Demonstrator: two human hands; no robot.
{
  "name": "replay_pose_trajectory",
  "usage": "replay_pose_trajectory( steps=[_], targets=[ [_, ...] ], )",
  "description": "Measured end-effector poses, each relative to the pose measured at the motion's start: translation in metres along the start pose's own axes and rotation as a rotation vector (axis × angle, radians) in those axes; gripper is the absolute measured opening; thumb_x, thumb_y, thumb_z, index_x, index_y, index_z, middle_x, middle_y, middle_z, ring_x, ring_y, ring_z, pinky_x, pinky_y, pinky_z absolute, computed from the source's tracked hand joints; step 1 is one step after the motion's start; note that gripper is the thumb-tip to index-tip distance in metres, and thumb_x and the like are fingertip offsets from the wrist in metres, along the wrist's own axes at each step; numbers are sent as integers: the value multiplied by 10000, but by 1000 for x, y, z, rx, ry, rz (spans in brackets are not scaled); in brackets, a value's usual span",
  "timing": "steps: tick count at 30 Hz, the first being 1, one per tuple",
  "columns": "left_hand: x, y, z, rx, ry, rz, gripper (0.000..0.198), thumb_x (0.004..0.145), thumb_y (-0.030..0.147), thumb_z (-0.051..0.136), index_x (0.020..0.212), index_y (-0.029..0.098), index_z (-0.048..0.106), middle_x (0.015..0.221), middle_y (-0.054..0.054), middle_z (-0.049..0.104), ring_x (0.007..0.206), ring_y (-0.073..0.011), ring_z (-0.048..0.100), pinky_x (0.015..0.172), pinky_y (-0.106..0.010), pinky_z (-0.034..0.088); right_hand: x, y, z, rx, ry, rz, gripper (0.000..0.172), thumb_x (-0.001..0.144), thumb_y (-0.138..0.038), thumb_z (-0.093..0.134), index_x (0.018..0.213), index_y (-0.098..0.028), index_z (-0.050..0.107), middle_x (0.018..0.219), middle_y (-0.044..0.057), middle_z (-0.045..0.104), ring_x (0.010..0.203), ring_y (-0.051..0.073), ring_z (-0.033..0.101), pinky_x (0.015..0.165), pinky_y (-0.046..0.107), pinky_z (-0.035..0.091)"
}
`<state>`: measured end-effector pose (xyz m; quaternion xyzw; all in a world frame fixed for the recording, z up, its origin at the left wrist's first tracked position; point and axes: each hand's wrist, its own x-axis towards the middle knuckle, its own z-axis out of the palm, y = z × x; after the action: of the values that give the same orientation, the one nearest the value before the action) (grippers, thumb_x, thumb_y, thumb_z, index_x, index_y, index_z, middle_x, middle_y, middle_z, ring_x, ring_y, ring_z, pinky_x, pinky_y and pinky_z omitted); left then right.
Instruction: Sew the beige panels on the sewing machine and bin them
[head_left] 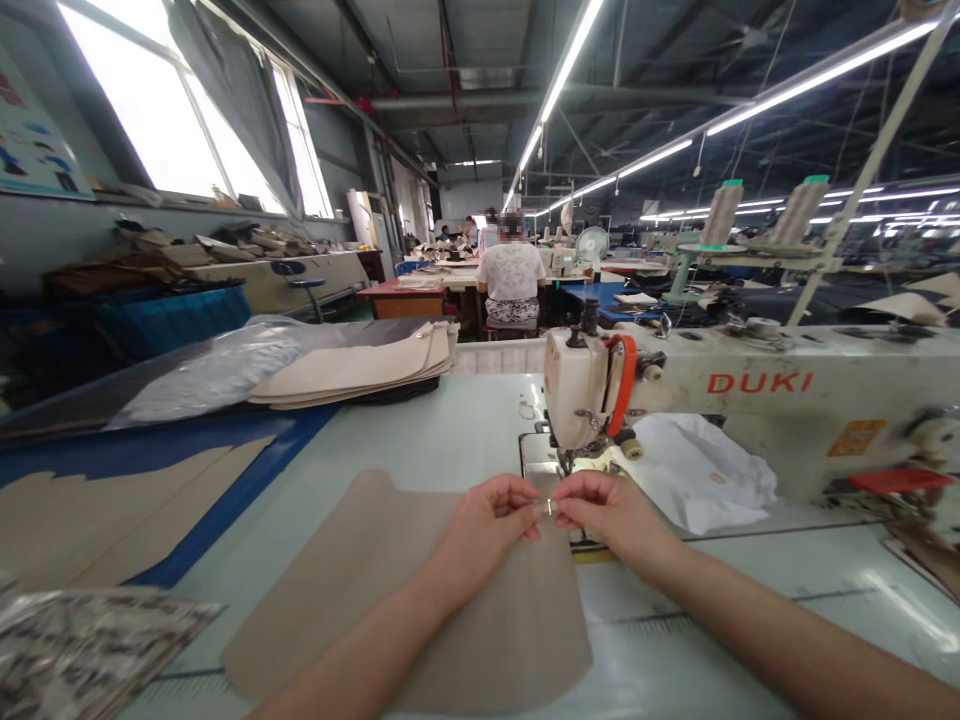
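My left hand [499, 520] and my right hand [611, 515] meet fingertip to fingertip just in front of the sewing machine's needle area [568, 460]. Both are closed in a pinch. A small shiny piece [550, 507] shows between the fingertips, too small and bright to name. Beneath the left hand and forearm lies a grey-beige cut panel [360, 580], flat on the pale green tabletop. Its upper right edge runs under my fingers toward the presser foot. The white sewing machine [581, 390], marked DUKI, stands right beyond my hands.
A crumpled white cloth [701, 470] lies against the machine bed. Stacked beige panels [360, 365] and a clear plastic bag [217, 370] sit at the back left. More cut pieces [112, 510] rest on a blue surface. A patterned bundle [90, 645] is front left. A person [512, 265] sits ahead.
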<state>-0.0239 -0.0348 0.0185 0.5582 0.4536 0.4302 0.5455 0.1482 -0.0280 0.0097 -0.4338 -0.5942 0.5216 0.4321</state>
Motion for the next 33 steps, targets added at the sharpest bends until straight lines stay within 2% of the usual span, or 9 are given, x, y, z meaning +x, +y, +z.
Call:
replay_pose_trajectory(
  steps=[4, 13, 18, 22, 25, 29, 33],
  targets=[
    [0, -1, -1, -10, -36, -31, 271, 600, 302, 731, 769, 149, 586, 578, 29, 628, 530, -106, 576, 560, -235, 460, -1, -2, -1, 68, -26, 80, 233, 625, -376, 729, 706, -172, 650, 620, -10, 642, 607, 136, 611, 624, 264, 499],
    [0, 1, -1, -50, -76, -108, 383, 567, 396, 775, 791, 139, 600, 600, 10, 635, 533, -113, 591, 554, -235, 470, -1, 1, -2, 93, -91, 74, 211, 616, -366, 737, 679, -188, 641, 603, -19, 636, 611, 143, 610, 613, 261, 488],
    [-2, 7, -1, -174, -14, -197, 377, 701, 497, 658, 787, 133, 615, 641, -25, 651, 549, -113, 608, 562, -222, 473, -2, 2, 0, 140, -63, 84, 257, 614, -406, 742, 710, -184, 655, 636, -12, 657, 621, 146, 617, 609, 264, 487],
    [-3, 7, -1, -192, -83, -237, 340, 627, 377, 753, 822, 128, 627, 712, -41, 675, 608, -112, 616, 613, -219, 476, -3, 2, 2, 184, -41, 83, 300, 598, -446, 754, 719, -188, 661, 670, -7, 672, 642, 150, 625, 627, 269, 492],
    [-2, 6, -1, -168, -82, -222, 307, 591, 306, 774, 798, 127, 634, 682, -23, 666, 610, -102, 599, 620, -211, 466, -2, 5, 4, 206, -48, 84, 314, 586, -452, 762, 709, -184, 655, 660, -7, 665, 632, 146, 622, 632, 271, 494],
    [-1, 5, -1, -83, -74, -202, 202, 572, 251, 742, 681, 132, 621, 610, 6, 625, 561, -90, 551, 574, -204, 438, -1, 8, 6, 173, -83, 60, 304, 590, -436, 761, 700, -178, 642, 639, -11, 651, 615, 145, 611, 615, 272, 490],
    [-1, 4, -2, 84, -67, -137, 102, 598, 220, 647, 647, 147, 596, 589, 15, 596, 581, -114, 540, 584, -228, 424, -7, 6, 8, 65, -75, -17, 212, 679, -377, 694, 754, -186, 637, 671, -3, 643, 642, 155, 602, 613, 271, 479]
  ],
)
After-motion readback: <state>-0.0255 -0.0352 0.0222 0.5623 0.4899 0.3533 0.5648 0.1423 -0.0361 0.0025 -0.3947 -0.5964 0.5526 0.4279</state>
